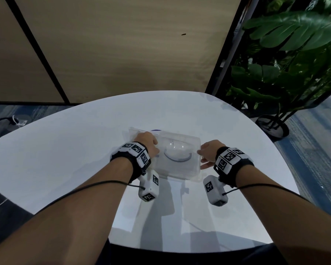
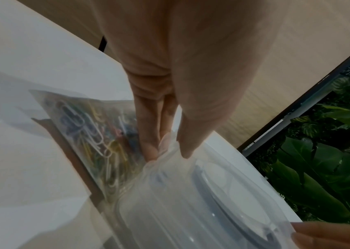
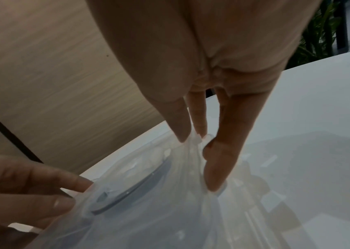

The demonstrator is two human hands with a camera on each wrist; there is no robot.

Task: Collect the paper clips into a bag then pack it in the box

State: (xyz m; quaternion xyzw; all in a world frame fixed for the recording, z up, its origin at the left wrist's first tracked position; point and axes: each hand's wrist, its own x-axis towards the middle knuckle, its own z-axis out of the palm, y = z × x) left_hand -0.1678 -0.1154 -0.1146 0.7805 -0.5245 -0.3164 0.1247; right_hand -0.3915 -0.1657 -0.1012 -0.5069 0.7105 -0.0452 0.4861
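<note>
A clear plastic box lid (image 1: 180,159) with a round blue-rimmed dome is held between both hands over the white table (image 1: 65,159). My left hand (image 1: 157,148) pinches its left edge (image 2: 167,151) between thumb and fingers. My right hand (image 1: 202,157) pinches the right edge (image 3: 193,139). A clear bag of coloured paper clips (image 2: 93,143) lies just left of the lid, past my left fingers; in the head view the bag (image 1: 136,131) peeks out behind that hand. The clear box under the lid is hard to make out, so whether the bag sits inside it is unclear.
A large leafy plant (image 1: 285,64) in a dark pot (image 1: 273,127) stands beyond the table's right edge. Wooden wall panels (image 1: 122,44) rise behind the table. A cable (image 1: 0,121) lies on the floor at the left.
</note>
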